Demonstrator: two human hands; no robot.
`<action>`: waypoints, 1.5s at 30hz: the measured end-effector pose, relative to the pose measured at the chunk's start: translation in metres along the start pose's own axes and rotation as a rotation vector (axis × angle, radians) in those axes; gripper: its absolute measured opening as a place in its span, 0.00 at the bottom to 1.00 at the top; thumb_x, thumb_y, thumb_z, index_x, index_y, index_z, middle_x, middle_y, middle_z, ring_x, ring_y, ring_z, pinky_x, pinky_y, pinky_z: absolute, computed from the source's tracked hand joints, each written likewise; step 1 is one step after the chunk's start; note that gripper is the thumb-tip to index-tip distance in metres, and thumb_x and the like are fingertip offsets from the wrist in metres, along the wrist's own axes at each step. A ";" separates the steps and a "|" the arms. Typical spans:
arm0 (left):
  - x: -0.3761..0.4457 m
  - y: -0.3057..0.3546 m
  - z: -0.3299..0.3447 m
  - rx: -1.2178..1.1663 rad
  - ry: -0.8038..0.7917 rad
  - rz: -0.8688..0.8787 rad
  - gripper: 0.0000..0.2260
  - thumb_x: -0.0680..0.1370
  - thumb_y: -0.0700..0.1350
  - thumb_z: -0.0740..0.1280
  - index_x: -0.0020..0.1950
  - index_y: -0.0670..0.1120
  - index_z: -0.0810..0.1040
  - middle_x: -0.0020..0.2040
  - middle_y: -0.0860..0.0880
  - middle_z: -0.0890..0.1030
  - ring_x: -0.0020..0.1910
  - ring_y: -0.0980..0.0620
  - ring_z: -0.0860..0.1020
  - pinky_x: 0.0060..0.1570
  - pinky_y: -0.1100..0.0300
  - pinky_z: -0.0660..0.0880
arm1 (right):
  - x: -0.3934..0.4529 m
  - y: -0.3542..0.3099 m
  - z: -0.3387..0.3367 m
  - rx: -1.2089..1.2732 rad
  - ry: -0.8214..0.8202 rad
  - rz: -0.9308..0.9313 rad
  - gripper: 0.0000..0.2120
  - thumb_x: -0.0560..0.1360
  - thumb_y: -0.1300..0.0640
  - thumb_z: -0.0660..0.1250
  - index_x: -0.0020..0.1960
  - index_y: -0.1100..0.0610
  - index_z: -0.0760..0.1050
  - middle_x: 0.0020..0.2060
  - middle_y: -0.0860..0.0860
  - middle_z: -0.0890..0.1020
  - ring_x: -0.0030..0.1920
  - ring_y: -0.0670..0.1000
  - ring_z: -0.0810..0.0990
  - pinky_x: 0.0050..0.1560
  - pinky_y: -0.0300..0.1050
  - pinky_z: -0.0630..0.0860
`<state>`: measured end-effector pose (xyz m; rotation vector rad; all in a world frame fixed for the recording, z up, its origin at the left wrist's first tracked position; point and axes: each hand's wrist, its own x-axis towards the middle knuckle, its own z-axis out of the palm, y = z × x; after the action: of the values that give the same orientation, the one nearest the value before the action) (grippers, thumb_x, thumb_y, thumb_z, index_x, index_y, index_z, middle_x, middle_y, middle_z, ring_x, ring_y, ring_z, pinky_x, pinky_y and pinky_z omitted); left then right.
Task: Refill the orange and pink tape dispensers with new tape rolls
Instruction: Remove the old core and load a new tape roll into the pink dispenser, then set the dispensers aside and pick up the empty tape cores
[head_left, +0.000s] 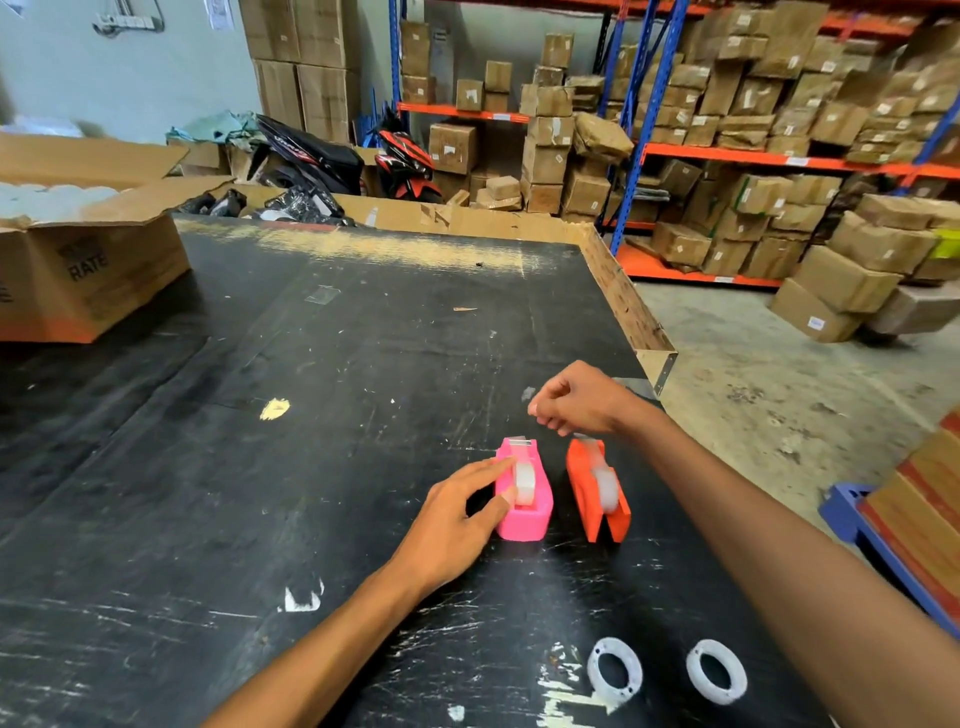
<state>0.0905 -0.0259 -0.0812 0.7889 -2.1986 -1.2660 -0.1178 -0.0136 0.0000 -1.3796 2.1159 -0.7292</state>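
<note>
Left hand (451, 525) steadying pink tape dispenser (522, 493), index finger and thumb against its side and clear roll (524, 483). Right hand (579, 397) curled, fingertips pinched just beyond orange tape dispenser (597, 493). Two empty white cores (614, 673) nearer, on black table (260, 467).

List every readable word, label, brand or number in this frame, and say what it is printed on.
"RATE" on the side of the open cardboard box at the table's left edge; the print above it is too blurred to read.
White labels on the shelved cartons: too small to read.
Lettering on the scooter: blurred, unreadable.
Pink dispenser and orange dispenser: no visible text.
</note>
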 end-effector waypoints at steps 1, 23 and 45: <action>0.000 0.001 -0.002 -0.003 -0.008 -0.006 0.19 0.78 0.46 0.65 0.70 0.51 0.73 0.70 0.55 0.75 0.68 0.61 0.71 0.72 0.57 0.66 | -0.008 -0.001 -0.003 -0.011 0.012 -0.017 0.06 0.72 0.62 0.67 0.41 0.61 0.83 0.41 0.61 0.85 0.39 0.51 0.81 0.40 0.44 0.80; -0.041 0.061 0.047 0.535 -0.542 0.434 0.28 0.70 0.64 0.68 0.66 0.53 0.75 0.59 0.52 0.78 0.61 0.54 0.72 0.61 0.54 0.71 | -0.230 0.054 -0.006 -0.397 -0.136 0.209 0.26 0.68 0.47 0.74 0.63 0.52 0.74 0.51 0.51 0.79 0.49 0.52 0.78 0.51 0.46 0.75; -0.045 0.007 -0.131 0.915 -0.149 0.003 0.15 0.74 0.52 0.66 0.60 0.51 0.78 0.60 0.51 0.80 0.59 0.47 0.77 0.52 0.55 0.74 | -0.097 -0.088 0.084 -0.518 -0.170 -0.266 0.18 0.70 0.53 0.73 0.58 0.57 0.77 0.55 0.57 0.81 0.55 0.59 0.78 0.51 0.47 0.75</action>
<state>0.2073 -0.0715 -0.0207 1.0145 -2.8984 -0.2452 0.0303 0.0326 0.0096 -1.9433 2.0878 -0.1391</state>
